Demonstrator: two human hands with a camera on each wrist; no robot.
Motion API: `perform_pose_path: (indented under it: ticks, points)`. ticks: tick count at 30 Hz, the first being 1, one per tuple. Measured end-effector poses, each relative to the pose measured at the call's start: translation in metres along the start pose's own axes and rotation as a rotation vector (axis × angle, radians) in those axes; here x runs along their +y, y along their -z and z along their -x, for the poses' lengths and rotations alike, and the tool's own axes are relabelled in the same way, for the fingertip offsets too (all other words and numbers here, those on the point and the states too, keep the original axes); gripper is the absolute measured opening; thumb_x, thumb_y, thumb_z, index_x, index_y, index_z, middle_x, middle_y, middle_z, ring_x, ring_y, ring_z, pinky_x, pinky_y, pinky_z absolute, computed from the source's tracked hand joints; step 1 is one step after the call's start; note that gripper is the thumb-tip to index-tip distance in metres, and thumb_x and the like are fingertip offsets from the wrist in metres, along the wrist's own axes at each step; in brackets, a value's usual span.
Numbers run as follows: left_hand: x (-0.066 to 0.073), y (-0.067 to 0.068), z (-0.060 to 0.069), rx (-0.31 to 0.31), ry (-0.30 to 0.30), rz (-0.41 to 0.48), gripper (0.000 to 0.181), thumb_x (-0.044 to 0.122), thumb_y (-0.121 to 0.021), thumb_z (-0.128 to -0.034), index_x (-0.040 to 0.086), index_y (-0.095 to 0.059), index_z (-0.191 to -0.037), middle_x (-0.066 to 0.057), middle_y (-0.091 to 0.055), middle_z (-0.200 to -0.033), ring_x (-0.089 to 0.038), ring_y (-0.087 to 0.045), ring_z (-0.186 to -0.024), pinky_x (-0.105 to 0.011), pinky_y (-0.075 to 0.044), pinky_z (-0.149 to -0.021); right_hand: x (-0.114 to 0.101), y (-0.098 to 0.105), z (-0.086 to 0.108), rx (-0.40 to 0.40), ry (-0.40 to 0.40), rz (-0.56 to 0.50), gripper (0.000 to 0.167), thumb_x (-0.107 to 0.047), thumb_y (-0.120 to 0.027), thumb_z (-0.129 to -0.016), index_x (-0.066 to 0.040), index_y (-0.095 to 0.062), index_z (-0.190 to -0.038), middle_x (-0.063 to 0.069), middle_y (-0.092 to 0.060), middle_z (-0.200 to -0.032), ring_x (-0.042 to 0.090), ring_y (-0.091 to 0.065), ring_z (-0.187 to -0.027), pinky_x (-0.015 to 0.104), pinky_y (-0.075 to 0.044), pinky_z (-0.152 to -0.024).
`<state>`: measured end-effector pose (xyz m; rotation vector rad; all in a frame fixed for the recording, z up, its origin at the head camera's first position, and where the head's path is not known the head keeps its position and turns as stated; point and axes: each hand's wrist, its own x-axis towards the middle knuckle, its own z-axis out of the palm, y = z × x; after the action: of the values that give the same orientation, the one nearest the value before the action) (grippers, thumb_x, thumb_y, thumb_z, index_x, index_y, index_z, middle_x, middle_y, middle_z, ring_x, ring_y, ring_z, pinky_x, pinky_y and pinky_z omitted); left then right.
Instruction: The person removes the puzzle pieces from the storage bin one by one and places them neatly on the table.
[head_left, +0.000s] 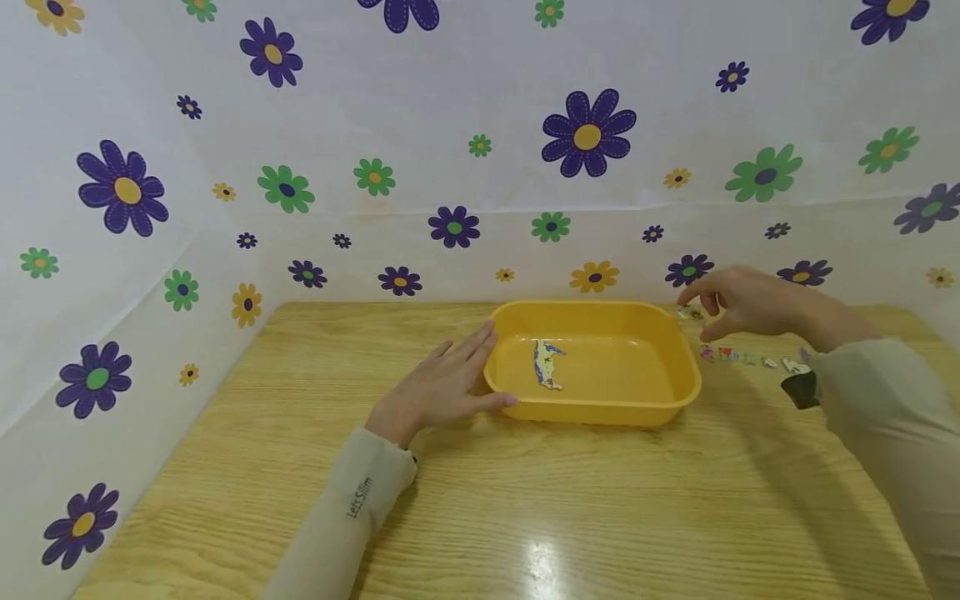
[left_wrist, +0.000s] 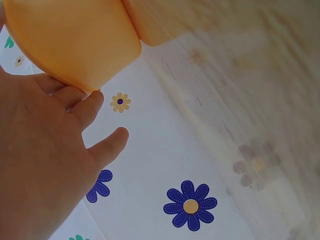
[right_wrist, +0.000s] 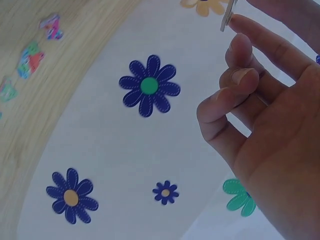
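A yellow plastic tub (head_left: 592, 412) stands on the table, and a flat cut-out sticker in pale yellow and blue (head_left: 547, 367) lies on its floor toward the left. My left hand (head_left: 442, 383) rests against the tub's left side, fingers extended along the rim and thumb at the front left corner. Beyond the tub's right rim, my right hand (head_left: 750, 304) pinches a small flat cut-out (right_wrist: 228, 17) by its edge, between thumb and index finger. The cut-out is seen nearly edge-on in the right wrist view. The other right fingers are bent and hold nothing.
Several small colourful cut-outs (head_left: 727, 355) lie in a row on the wooden table (head_left: 465, 508), right of the tub. A dark object (head_left: 801, 390) shows by the right sleeve. A flower-printed white sheet (head_left: 465, 108) encloses the table's back and sides.
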<state>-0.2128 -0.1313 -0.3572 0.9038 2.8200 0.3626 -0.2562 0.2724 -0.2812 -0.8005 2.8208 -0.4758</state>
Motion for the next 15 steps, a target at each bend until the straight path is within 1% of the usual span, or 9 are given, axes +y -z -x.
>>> perform_pose_path:
  ticks: [6, 12, 15]
  points:
    - [0.000, 0.000, -0.001, -0.006, 0.002, 0.004, 0.098, 0.066, -0.048, -0.0983, 0.005, -0.007, -0.162, -0.005, 0.004, -0.169, -0.022, -0.005, -0.155, -0.050, -0.007, -0.124, 0.015, 0.001, 0.015, 0.017, -0.043, -0.012, 0.044, -0.005, -0.081, -0.080, 0.005, -0.066, -0.120, -0.001, -0.049, -0.079, 0.015, -0.043, -0.069, 0.027, -0.037, -0.058]
    - [0.002, 0.000, 0.000, -0.013, 0.003, 0.022, 0.097, 0.065, -0.049, -0.0986, 0.005, -0.007, -0.162, -0.005, 0.005, -0.169, -0.022, -0.004, -0.155, -0.050, -0.006, -0.124, 0.032, 0.001, 0.026, 0.026, -0.093, 0.045, 0.043, -0.008, -0.082, -0.080, 0.004, -0.068, -0.118, 0.000, -0.052, -0.082, 0.017, -0.044, -0.072, 0.030, -0.039, -0.059]
    - [0.002, 0.001, -0.001, -0.012, 0.004, 0.028, 0.097, 0.065, -0.049, -0.0985, 0.004, -0.007, -0.162, -0.005, 0.004, -0.169, -0.023, -0.004, -0.155, -0.050, -0.006, -0.124, 0.041, 0.002, 0.033, 0.022, -0.117, 0.054, 0.044, -0.008, -0.081, -0.080, 0.005, -0.067, -0.119, 0.001, -0.053, -0.082, 0.018, -0.045, -0.071, 0.031, -0.040, -0.060]
